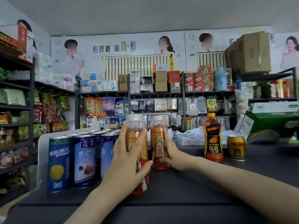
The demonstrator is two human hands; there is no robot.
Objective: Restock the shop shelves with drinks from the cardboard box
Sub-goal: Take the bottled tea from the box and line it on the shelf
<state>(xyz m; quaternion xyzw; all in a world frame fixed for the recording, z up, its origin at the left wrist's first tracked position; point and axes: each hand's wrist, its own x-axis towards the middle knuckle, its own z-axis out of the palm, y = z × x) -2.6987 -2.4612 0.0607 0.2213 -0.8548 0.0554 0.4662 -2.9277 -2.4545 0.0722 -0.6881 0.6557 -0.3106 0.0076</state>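
Wall poster (114,46), 12 o'clock, reads "怕蔗糖 喝简醇". Below it, the farther orange bottle (159,148) is labelled "东鹏". At its 3 o'clock a black bottle (213,143) reads "HI-TIGER 乐虎", and beyond that a gold can (236,148) reads "红牛". At its 9 o'clock a blue can (85,160) shows "杏仁".

We see the shop in soft, even, slightly cool light falling from overhead, which washes out the pale ceiling (145,12) and the wall posters (116,50). It leaves only faint shadows under the blue cans (84,160) on the matte dark shelf top (194,188) and puts a mild sheen on the clear caps of the near bottle (135,123) and the far bottle (159,143). We also see wide-angle distortion bowing the left shelving (16,107) and stretching the forearms (242,180) toward the lower edge, while the distant hanging packets (161,104) and their small print look soft and smeary.
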